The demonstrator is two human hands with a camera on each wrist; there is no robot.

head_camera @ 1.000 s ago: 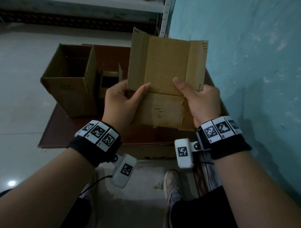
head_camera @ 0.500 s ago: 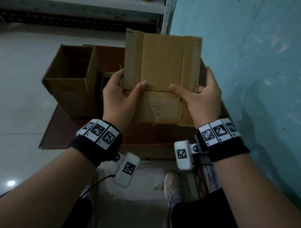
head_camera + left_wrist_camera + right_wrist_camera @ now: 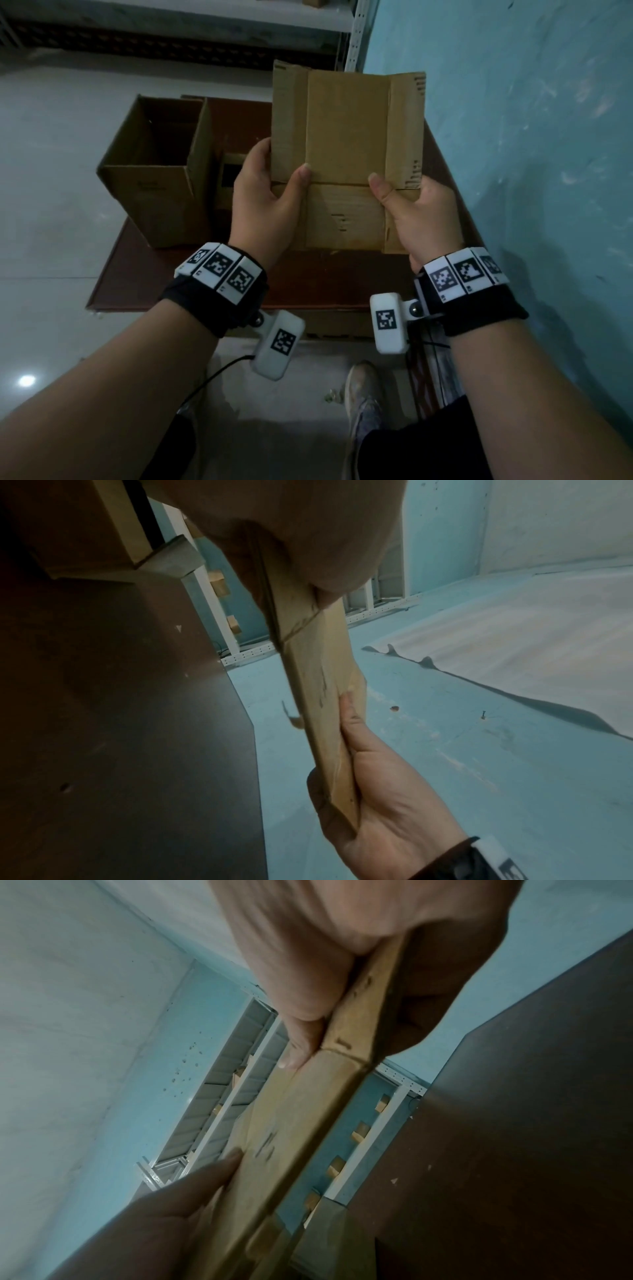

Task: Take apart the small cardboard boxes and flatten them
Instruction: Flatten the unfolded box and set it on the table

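Observation:
A flattened brown cardboard box (image 3: 347, 137) is held upright above the dark brown table (image 3: 308, 281). My left hand (image 3: 270, 202) grips its left edge, thumb on the front near the middle crease. My right hand (image 3: 418, 209) grips the right edge the same way, thumb on the front. In the left wrist view the flattened cardboard (image 3: 318, 691) shows edge-on, pinched between my right hand's thumb and fingers (image 3: 377, 791). In the right wrist view the cardboard (image 3: 301, 1118) is again edge-on between both hands.
An open, upright cardboard box (image 3: 154, 171) stands on the table's left part, with a smaller box (image 3: 229, 178) just right of it behind my left hand. A turquoise wall (image 3: 531, 137) runs along the right. White shelving (image 3: 356, 34) stands at the back. My shoe (image 3: 363, 404) is on the floor below.
The cardboard has been pressed flatter and squared up. My left hand's fingers shifted up along the left edge, and both thumbs moved closer to the middle crease.

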